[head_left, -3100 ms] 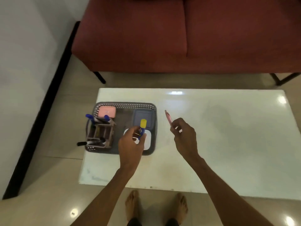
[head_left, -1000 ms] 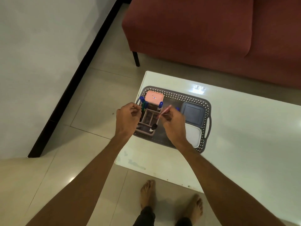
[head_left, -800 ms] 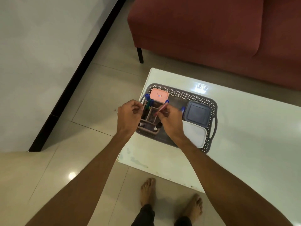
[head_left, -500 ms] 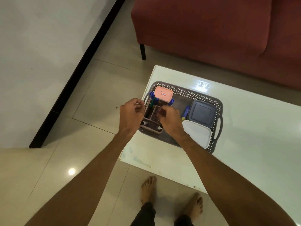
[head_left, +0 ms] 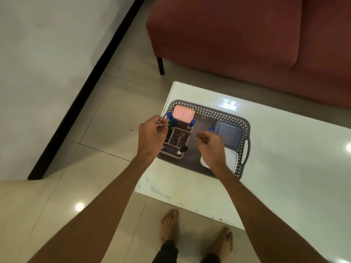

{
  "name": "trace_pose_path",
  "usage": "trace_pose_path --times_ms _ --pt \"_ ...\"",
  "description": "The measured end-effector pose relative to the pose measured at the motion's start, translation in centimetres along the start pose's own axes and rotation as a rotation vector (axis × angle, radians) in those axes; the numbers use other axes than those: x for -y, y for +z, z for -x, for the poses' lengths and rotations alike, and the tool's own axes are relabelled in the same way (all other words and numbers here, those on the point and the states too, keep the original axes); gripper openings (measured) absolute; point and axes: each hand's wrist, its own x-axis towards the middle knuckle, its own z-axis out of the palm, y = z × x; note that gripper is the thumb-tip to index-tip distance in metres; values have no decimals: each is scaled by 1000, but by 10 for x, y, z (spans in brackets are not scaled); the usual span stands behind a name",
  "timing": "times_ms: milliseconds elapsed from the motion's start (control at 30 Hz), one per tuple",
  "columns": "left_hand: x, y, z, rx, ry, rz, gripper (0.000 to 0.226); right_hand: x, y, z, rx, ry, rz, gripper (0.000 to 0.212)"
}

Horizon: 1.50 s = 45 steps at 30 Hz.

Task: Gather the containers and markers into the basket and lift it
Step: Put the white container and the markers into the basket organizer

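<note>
A grey perforated basket (head_left: 209, 112) sits on the left corner of the white table (head_left: 284, 168). Inside are a pink-lidded container (head_left: 183, 115), a blue-grey lidded container (head_left: 228, 135), a white container (head_left: 232, 159) and a brown pen holder (head_left: 179, 137). The holder contains blue-capped markers (head_left: 170, 115), a black-capped marker (head_left: 182, 149) and a pink pen. My left hand (head_left: 152, 133) is at the holder's left side, fingers pinched against the markers; whether it grips one is unclear. My right hand (head_left: 210, 147) hovers over the basket's middle, loosely curled and holding nothing.
A red sofa (head_left: 247, 44) stands behind the table, one black leg (head_left: 160, 65) near the table's far left corner. My bare feet (head_left: 169, 226) are on the tiled floor at the table's near edge. A white wall with black skirting (head_left: 85, 88) runs along the left.
My right hand has put the pink pen into the pen holder, let it go and drawn back to the right. My left hand has stayed at the holder's left side.
</note>
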Motion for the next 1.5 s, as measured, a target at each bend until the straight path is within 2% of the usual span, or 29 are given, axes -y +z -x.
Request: trace_pose_path --times_ms 67,133,300,467,700,900,1033,1100,1233,1400,1500 --pt "-2 4 0 5 5 -10 18 -17 -12 -3 -137 51 33 19" --pt "-3 8 -1 5 11 -11 20 -30 -20 -11 -205 76 74 15" --pt "-7 19 -7 7 37 9 17 -40 -28 -41 -134 25 253 19" --pt "-14 26 -16 14 88 48 16 -34 -28 -65 137 -145 522 37" --pt "-25 28 -28 -7 86 95 11 -31 -22 -97 556 -441 958 21" --pt "-24 26 -35 -41 96 103 12 -30 -9 -114 692 -557 1147 23" --pt "-20 24 -37 -42 99 99 11 -39 -14 -118 657 -590 993 22" --pt "-20 23 -37 -47 106 93 12 -42 -17 -118 577 -553 868 30" --pt "-21 19 -35 -47 95 108 14 -38 -24 -105 349 -449 632 26" --pt "-26 13 -27 -46 82 129 14 -17 -36 -65 38 -221 99 17" --pt "-27 12 -19 -41 76 127 14 -2 -37 -36 -11 -94 -194 23"
